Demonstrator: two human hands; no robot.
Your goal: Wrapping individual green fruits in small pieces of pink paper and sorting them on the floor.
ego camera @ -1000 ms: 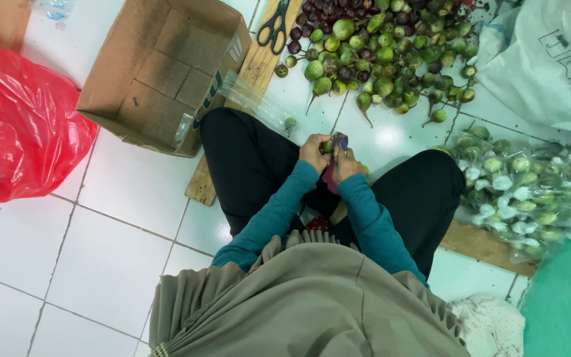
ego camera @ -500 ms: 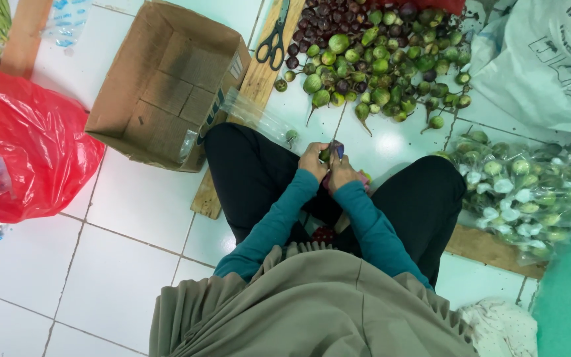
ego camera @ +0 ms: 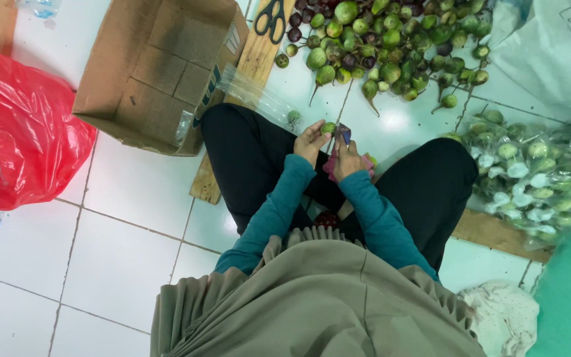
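I sit on a tiled floor with my legs folded, both hands together above my lap. My left hand (ego camera: pixel 310 140) grips a small round green eggplant (ego camera: pixel 328 127). My right hand (ego camera: pixel 347 156) is closed around a small dark tool with a purple handle (ego camera: pixel 343 134), held against the eggplant. A pink cloth (ego camera: pixel 332 168) shows beneath my right hand. A pile of green and purple eggplants (ego camera: pixel 384 46) lies on the floor just ahead of my hands.
An open cardboard box (ego camera: pixel 160 69) stands ahead left, with a red plastic bag (ego camera: pixel 18 129) further left. Scissors (ego camera: pixel 271 16) rest on a wooden board (ego camera: pixel 252 63). A clear bag of eggplants (ego camera: pixel 530 175) lies right, under a white sack (ego camera: pixel 550 49).
The view has shifted, so the box and the pile sit lower in the picture. My hands stay together at the eggplant with little change in grip.
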